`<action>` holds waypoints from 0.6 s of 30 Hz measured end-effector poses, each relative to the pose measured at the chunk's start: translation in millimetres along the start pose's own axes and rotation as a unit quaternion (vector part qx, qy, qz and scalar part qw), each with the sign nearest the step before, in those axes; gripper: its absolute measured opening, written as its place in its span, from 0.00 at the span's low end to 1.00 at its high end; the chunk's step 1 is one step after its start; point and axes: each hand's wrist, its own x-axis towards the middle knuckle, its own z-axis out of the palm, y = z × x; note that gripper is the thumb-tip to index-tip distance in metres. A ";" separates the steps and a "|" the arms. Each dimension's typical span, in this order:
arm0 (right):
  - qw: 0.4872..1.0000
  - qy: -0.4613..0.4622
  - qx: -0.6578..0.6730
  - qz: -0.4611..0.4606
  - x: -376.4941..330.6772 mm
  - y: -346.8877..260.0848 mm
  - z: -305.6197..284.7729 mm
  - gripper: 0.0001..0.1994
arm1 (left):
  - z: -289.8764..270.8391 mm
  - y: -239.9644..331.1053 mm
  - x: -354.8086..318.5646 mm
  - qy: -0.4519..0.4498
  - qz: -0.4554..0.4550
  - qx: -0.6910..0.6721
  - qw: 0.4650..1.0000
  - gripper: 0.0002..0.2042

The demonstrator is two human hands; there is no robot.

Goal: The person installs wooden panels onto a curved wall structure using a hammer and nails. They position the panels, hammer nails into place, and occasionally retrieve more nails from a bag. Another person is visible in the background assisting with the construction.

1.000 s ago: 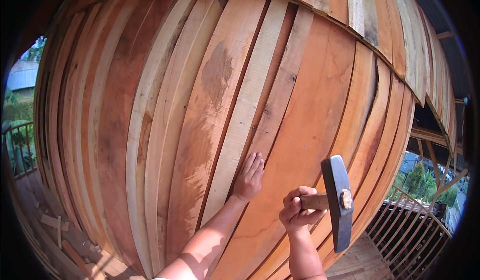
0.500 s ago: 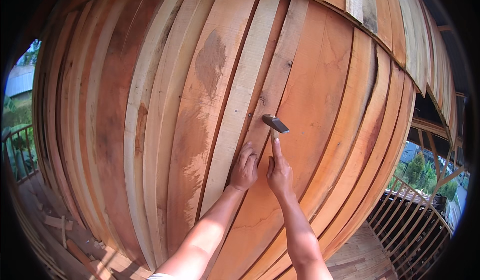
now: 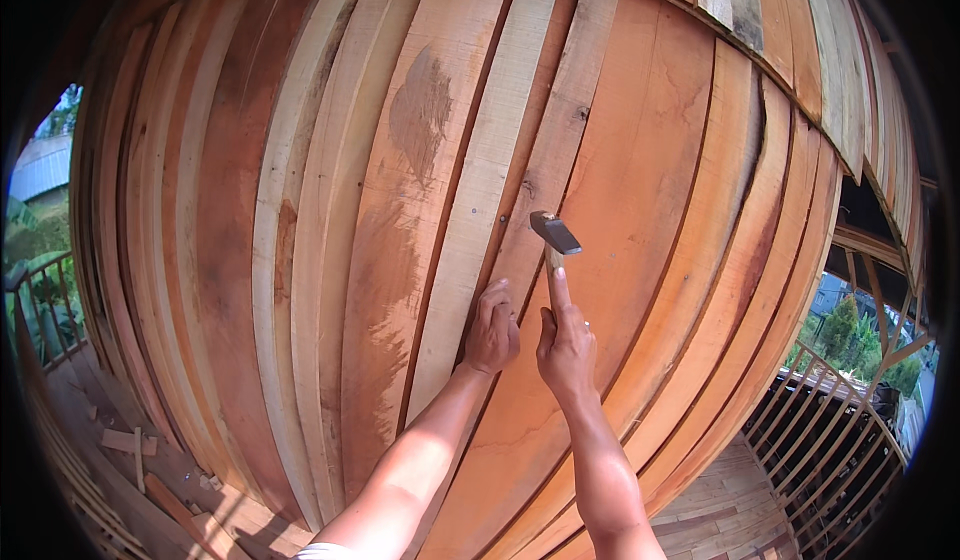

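My right hand (image 3: 567, 350) grips a hammer (image 3: 556, 234) by its light wooden handle, index finger stretched along it toward the dark metal head. The hammer head is in front of the plank wall, just above and to the right of my left hand (image 3: 492, 328). That hand is closed, its bent fingers against a narrow upright plank (image 3: 545, 175); anything between the fingertips is hidden. To the right of this plank runs a wide reddish board (image 3: 640, 150). A pale plank (image 3: 490, 150) with a small dark nail or hole stands to the left.
Upright boards form the wall, with an overhanging row of boards (image 3: 770, 20) at the upper right. Wood offcuts (image 3: 150, 460) lie on the floor at lower left. A wooden railing (image 3: 830, 440) stands at lower right beside the plank floor (image 3: 715, 500).
The view has tipped slightly, so the wall sits a little higher in it. The hammer head is turned slightly differently. My left hand stays on the plank with its fingers bent.
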 end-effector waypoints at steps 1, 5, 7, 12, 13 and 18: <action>0.999 0.028 0.032 -0.006 2.1 -5.7 -6.7 0.33 | 1.5 -1.0 6.1 -0.005 -0.001 -0.002 1.000 0.05; 0.989 0.079 -0.008 -0.127 -2.2 -11.5 -14.9 0.39 | -1.0 -6.0 -0.2 0.000 0.005 -0.037 0.999 0.05; 0.992 0.065 -0.012 -0.110 -11.2 6.4 2.0 0.40 | 6.5 0.1 -3.0 0.010 0.009 -0.059 0.998 0.06; 0.998 -0.049 0.024 0.045 -0.1 -6.0 10.1 0.36 | -1.7 -13.5 -7.8 -0.004 0.018 -0.024 1.000 0.10; 0.995 -0.043 0.073 0.060 -18.0 -14.8 4.3 0.35 | -6.4 -13.4 -9.6 -0.008 0.017 -0.013 1.000 0.09; 0.992 -0.028 0.054 0.114 -139.3 -4.8 -28.8 0.35 | 4.3 5.7 7.8 -0.029 0.055 0.029 0.998 0.11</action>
